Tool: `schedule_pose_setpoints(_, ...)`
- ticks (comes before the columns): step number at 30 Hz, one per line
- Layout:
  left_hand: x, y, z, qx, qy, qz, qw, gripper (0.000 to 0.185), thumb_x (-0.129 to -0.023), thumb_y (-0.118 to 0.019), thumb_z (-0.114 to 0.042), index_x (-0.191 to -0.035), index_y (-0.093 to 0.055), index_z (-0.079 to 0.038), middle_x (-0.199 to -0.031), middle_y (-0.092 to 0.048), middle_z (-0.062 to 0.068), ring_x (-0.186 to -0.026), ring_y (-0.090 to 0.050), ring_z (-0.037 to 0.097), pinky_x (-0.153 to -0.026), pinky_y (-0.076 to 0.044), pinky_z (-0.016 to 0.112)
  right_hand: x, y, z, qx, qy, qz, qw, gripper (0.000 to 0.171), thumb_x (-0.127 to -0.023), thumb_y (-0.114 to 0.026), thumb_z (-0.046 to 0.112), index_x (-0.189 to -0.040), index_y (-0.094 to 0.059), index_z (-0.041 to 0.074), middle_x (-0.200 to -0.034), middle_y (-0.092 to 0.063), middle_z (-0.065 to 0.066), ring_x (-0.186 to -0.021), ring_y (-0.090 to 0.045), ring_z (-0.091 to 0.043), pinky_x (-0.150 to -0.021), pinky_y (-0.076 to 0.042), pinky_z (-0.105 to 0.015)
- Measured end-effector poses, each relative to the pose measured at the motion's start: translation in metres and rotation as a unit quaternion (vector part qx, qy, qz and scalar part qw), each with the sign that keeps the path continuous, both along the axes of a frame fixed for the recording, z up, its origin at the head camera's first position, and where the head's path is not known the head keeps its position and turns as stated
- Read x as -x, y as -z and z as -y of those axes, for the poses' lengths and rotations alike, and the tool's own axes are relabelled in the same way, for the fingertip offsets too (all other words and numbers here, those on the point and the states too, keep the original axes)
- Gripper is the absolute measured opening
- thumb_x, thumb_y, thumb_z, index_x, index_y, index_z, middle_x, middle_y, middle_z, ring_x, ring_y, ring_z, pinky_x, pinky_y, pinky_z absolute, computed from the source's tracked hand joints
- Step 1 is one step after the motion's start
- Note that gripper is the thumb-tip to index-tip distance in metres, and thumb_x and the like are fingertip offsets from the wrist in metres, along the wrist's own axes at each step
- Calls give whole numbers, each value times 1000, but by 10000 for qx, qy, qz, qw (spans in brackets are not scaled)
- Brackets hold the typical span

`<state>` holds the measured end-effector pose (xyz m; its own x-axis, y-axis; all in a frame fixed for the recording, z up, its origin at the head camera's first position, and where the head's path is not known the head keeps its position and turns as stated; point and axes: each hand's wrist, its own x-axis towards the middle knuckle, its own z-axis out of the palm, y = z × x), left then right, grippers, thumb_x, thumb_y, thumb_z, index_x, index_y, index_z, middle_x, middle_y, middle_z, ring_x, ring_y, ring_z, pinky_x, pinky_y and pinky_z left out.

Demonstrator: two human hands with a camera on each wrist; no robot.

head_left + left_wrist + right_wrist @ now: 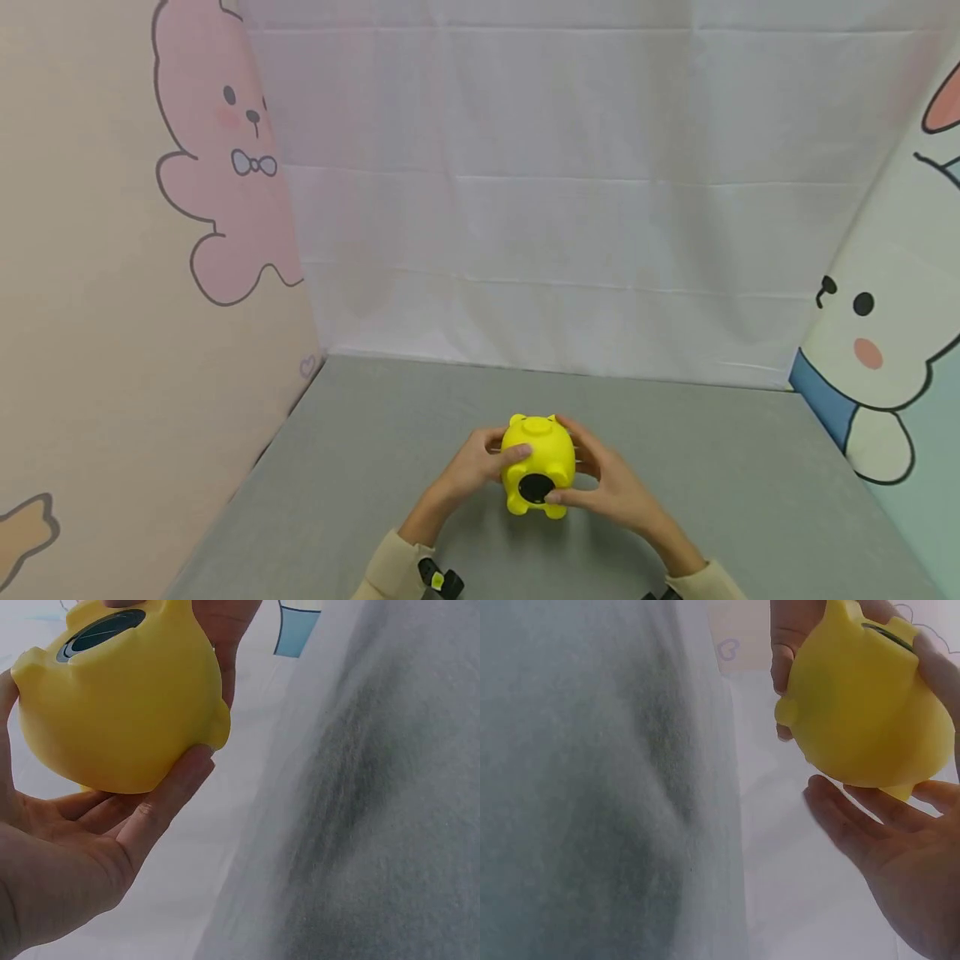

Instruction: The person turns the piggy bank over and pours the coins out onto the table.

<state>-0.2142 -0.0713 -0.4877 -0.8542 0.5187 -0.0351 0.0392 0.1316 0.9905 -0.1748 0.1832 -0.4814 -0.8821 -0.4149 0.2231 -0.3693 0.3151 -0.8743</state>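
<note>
A glossy yellow piggy bank [555, 454] is held above the grey table between both hands, its underside with a round black plug [536, 488] turned toward me. My left hand [474, 460] grips one side, thumb laid across the body and fingers behind it. On the other side my right hand [617, 490] holds it, the thumb tip at the edge of the plug. In the left wrist view, the left fingers [169, 791] curve under the yellow body. The right wrist view shows the right fingers [840, 814] spread along the far side of the piggy bank.
The grey table [390, 417] ends at a hanging white cloth [555, 208] behind. A panel with a pink bear [217, 167] stands at the left, and one with a white rabbit [892, 350] at the right. Straps with small black devices [442, 581] sit at the wrists.
</note>
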Motion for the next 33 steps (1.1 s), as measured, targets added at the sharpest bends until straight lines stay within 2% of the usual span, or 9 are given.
schedule_pose_setpoints(4, 0, -4, 3, 2, 54, 104, 9999, 69, -98, -63, -62, -136, -66, -5, -118, -74, 9, -96, -71, 14, -80, -64, 31, -3, -2, 5, -69, 255, -184, 9995, 90, -86, -88, 27, -162, -40, 21, -153, -58, -11, -123, -69, -21, -97, -59, -23)
schedule_pose_setpoints(7, -1, -4, 4, 140, 102, 45, 9998, 70, -101, -58, -64, -145, -60, -8, -127, -71, 10, -103, -69, 15, -85, -64, 32, -3, 0, 8, -56, 434, -235, 9988, 88, -86, -88, 27, -161, -42, 18, -152, -60, -11, -119, -71, -18, -95, -61, -23)
schedule_pose_setpoints(11, -4, -1, 9, 288, 202, -163, 9992, 82, -104, -52, -65, -164, -35, -13, -151, -58, 18, -121, -66, 22, -93, -64, 36, -3, 3, 9, 18, 512, -243, 9984, 86, -88, -87, 26, -160, -43, 11, -147, -62, -16, -113, -73, -14, -90, -63, -26)
schedule_pose_setpoints(13, -5, 1, 11, 279, 245, -269, 9989, 90, -102, -52, -68, -169, -21, -16, -158, -52, 20, -129, -65, 28, -97, -64, 38, -2, 5, 9, 71, 511, -248, 9984, 83, -89, -86, 24, -158, -43, 7, -142, -65, -19, -109, -74, -13, -87, -65, -28)
schedule_pose_setpoints(15, -5, 2, 14, 203, 296, -393, 9986, 95, -99, -56, -69, -170, -17, -19, -161, -48, 20, -133, -64, 33, -98, -63, 41, -2, 6, 9, 113, 498, -239, 9984, 79, -91, -84, 22, -157, -44, 4, -137, -68, -22, -107, -75, -12, -86, -65, -30)
schedule_pose_setpoints(19, -4, 1, 17, 50, 446, -538, 9975, 91, -95, -70, -62, -168, -26, -28, -161, -49, 14, -135, -62, 37, -101, -62, 43, -1, 5, 11, 156, 539, -137, 9983, 72, -94, -81, 20, -155, -46, 3, -132, -71, -22, -105, -76, -13, -85, -66, -29)
schedule_pose_setpoints(23, -5, 1, 18, 13, 449, -429, 9981, 81, -92, -79, -50, -161, -39, -36, -158, -52, 8, -130, -65, 32, -100, -62, 41, -4, 3, 12, 143, 557, 38, 9983, 68, -95, -79, 22, -153, -48, 5, -131, -72, -22, -105, -77, -16, -85, -66, -30)
schedule_pose_setpoints(30, -10, 2, 14, 29, 131, -382, 9992, 76, -93, -79, -48, -159, -45, -32, -152, -59, 8, -123, -69, 25, -97, -63, 38, -11, 1, 14, 102, 585, 638, 9962, 73, -98, -76, 25, -159, -39, 9, -137, -67, -24, -116, -74, -32, -90, -66, -34)
schedule_pose_setpoints(33, -9, 1, 13, -29, 4, -308, 9995, 74, -93, -79, -48, -158, -47, -33, -147, -63, 9, -119, -71, 25, -90, -65, 37, -12, -1, 14, -80, 807, 476, 9956, 76, -98, -76, 28, -161, -36, 11, -140, -64, -20, -120, -70, -34, -94, -64, -34)
